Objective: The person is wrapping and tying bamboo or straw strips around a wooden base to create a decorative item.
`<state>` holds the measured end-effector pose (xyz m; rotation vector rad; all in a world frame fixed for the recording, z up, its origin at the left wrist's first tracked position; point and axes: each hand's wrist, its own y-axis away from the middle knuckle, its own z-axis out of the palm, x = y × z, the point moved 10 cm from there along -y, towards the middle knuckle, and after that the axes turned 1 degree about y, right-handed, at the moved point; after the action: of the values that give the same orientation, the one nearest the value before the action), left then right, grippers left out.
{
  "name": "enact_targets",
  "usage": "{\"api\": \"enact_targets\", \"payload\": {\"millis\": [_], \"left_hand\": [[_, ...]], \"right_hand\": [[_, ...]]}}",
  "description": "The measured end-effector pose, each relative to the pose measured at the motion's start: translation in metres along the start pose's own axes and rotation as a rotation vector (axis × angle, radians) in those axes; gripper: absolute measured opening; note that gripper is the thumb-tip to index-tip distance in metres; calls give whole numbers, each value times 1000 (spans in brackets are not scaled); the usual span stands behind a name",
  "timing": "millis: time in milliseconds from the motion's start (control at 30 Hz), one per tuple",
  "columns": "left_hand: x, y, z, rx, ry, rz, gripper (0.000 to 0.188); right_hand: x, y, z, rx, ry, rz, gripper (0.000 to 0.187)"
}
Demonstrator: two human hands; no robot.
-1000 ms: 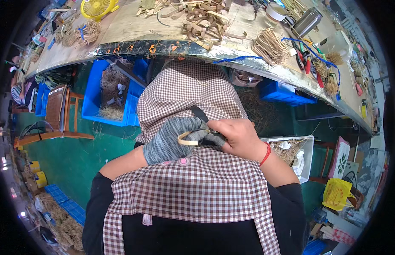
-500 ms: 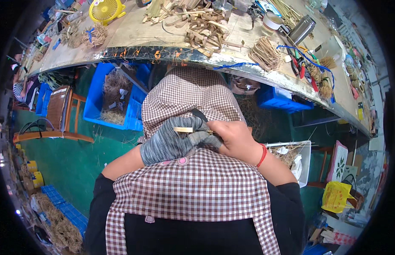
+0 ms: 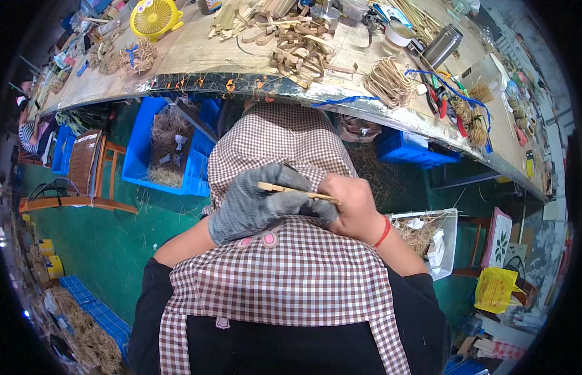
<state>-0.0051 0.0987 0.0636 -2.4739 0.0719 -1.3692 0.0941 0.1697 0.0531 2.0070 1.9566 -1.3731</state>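
In front of my lap, my left hand (image 3: 256, 203), in a grey knitted glove, is closed around a thin, pale bamboo strip (image 3: 300, 193). The strip lies across the gloved fingers, its right end reaching my right hand (image 3: 352, 207). That hand is bare, with a red cord at the wrist, and its fingers are curled tight against the glove's fingertips. Whatever it grips besides touching the strip's end is hidden. Under both hands spreads a brown-and-white checked apron (image 3: 281, 275).
Beyond my knees the workbench (image 3: 197, 53) carries a heap of curled bamboo strips (image 3: 303, 53), a coiled bundle (image 3: 389, 82), pliers (image 3: 432, 99), a steel flask (image 3: 443, 45) and a yellow fan (image 3: 154, 19). A blue crate (image 3: 136, 147) and a white bin (image 3: 450, 240) hold fibre scraps.
More of the bamboo strip now shows, stretching rightward from the glove to the bare hand. My right hand has shifted slightly right, and the glove has turned a little.
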Motion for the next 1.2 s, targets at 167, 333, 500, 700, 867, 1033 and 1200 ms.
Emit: {"api": "enact_targets", "payload": {"millis": [167,333,500,700,867,1033,1200], "left_hand": [[-6,4,-19,50,28,-117,15],[-16,11,5,54,294,-191,14],[-18,7,15,1,418,-185,18],[-6,2,6,19,-4,-22,19],[-28,11,20,39,265,-142,19],[-37,-1,17,-16,373,-321,29],[-32,-15,52,-279,596,-260,38]], "right_hand": [[3,3,-29,121,-4,-44,15],[-5,7,10,25,-85,-159,26],[-3,2,9,25,-23,-120,24],[16,12,13,10,-69,-39,21],[7,6,21,-15,-66,-25,22],[16,4,27,-255,-301,99,21],[-11,2,28,-72,-298,-184,32]]}}
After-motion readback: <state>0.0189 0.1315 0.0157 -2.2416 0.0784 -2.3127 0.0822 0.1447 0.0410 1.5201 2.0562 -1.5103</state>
